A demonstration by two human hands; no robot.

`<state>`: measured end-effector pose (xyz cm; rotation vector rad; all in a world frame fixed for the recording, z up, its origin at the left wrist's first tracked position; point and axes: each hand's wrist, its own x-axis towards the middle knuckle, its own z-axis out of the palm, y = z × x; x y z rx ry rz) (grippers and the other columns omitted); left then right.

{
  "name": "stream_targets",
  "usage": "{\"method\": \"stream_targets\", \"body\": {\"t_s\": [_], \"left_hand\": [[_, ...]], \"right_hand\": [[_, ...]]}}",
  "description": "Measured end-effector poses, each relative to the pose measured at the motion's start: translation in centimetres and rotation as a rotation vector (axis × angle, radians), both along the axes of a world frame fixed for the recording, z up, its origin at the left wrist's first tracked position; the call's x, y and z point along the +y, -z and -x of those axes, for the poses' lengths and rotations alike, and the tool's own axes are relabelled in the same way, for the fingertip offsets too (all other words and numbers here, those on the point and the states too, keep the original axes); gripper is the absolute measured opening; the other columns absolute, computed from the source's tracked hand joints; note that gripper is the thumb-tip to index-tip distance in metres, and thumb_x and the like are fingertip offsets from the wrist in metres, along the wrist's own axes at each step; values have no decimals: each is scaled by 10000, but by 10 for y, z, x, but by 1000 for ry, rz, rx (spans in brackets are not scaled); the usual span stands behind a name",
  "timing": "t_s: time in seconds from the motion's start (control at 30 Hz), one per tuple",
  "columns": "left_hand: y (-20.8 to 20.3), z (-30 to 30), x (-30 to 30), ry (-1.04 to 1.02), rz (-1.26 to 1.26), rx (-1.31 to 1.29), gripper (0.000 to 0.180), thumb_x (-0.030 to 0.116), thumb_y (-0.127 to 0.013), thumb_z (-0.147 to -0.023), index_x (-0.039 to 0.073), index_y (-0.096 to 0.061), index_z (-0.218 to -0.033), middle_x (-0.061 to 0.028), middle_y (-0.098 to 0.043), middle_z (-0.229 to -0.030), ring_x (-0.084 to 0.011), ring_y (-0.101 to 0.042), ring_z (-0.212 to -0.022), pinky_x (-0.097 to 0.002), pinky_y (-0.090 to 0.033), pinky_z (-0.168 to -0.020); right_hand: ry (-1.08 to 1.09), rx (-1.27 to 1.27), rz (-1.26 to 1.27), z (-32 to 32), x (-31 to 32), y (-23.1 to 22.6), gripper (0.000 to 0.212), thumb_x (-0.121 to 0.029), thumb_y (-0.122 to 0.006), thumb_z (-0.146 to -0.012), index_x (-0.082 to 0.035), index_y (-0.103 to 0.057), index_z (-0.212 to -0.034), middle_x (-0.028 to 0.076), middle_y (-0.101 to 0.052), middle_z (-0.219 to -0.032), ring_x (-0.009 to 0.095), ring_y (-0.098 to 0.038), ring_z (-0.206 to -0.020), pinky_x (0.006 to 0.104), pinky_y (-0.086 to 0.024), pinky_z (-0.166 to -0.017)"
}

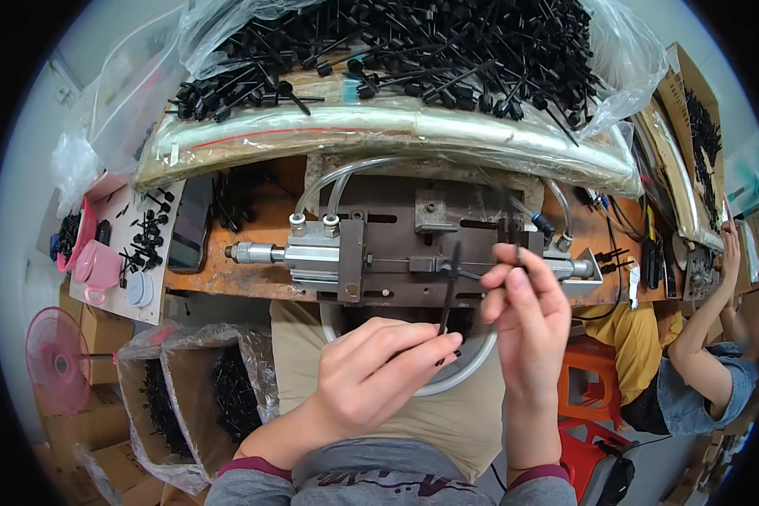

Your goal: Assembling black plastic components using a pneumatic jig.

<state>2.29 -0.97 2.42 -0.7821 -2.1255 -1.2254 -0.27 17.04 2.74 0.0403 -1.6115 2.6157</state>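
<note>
My left hand [379, 367] is closed, pinching a thin black rod-like part [452, 282] that points up and away from me over the front of the fixture. My right hand [531, 320] is raised to its right, with thumb and fingers pinched together. A small dark piece shows at those fingertips, too blurred to name. Just beyond both hands lies a dark metal clamping fixture [388, 240] with a small block in its middle. A silver pneumatic cylinder [314, 257] is mounted at its left; another cylinder [569, 268] at its right is partly hidden by my right hand.
A large heap of black stemmed parts [430, 55] rests on a plastic-wrapped shelf [396, 126] behind the fixture. Clear air hoses [346, 173] arch over it. At left are a phone [191, 223], a pink cup [98, 263] and lined boxes [198, 405]. A co-worker [704, 371] sits at right.
</note>
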Motion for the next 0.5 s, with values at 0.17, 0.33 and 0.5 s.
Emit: {"method": "stream_targets", "body": {"t_s": [0.17, 0.33, 0.5], "left_hand": [[30, 1, 5, -23, 86, -152, 362, 23, -812, -672, 6, -709, -1019, -126, -611, -1099, -192, -626, -761, -296, -529, -627], [41, 10, 12, -103, 242, -91, 309, 71, -753, -712, -14, -691, -1002, -133, -641, -1166, -181, -628, -774, -296, -515, -666], [42, 16, 12, -173, 431, 66, 254, 106, -712, -742, -18, -694, -963, -147, -666, -1168, -160, -616, -736, -293, -481, -645]], "right_hand": [[212, 73, -51, -13, 14, 3, 315, -65, -556, -970, 69, -538, -1255, 142, -650, -955, 122, -578, -693, 224, -491, -648], [211, 43, -61, -24, 18, 7, 324, -72, -559, -966, 74, -536, -1255, 140, -650, -941, 127, -574, -662, 223, -484, -630], [195, 38, -75, -28, 21, 10, 322, -80, -564, -960, 70, -543, -1245, 141, -651, -936, 126, -571, -652, 224, -479, -617]]}}
